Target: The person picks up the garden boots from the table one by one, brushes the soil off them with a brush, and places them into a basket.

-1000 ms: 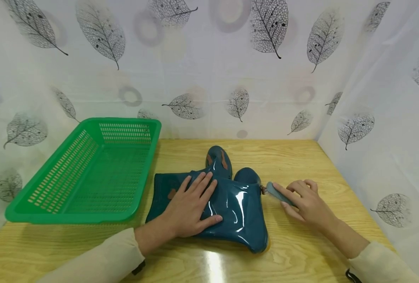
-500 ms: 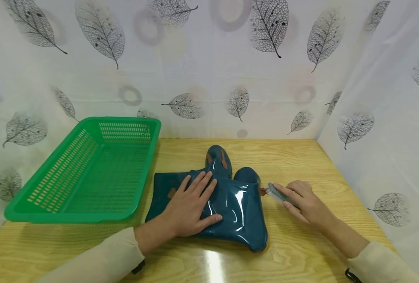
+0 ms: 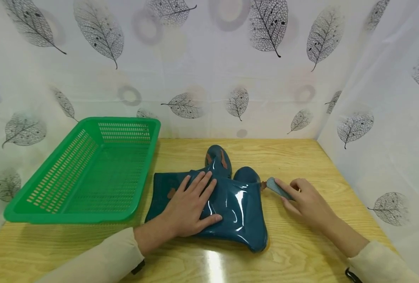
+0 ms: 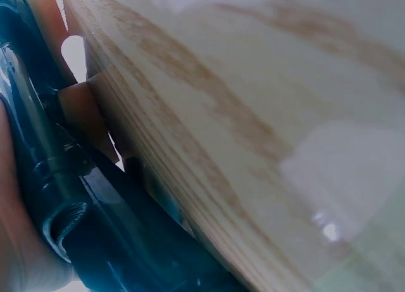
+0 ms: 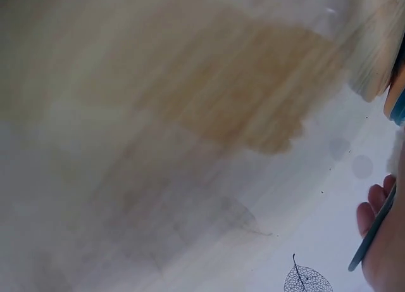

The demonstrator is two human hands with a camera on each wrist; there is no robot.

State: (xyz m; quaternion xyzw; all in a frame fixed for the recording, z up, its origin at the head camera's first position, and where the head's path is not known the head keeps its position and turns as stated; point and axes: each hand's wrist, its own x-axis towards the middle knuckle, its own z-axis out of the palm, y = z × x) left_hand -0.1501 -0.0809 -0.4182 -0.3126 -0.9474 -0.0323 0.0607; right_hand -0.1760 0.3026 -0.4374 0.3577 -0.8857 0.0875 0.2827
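Boots [image 3: 237,212] lie beside a green slotted basket [image 3: 103,177].

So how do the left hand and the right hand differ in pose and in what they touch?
The left hand lies spread with straight fingers, while the right hand has curled fingers. The left hand rests on the glossy blue boots; the right hand grips a grey-blue brush, apart from the boots. Both come from cream sleeves.
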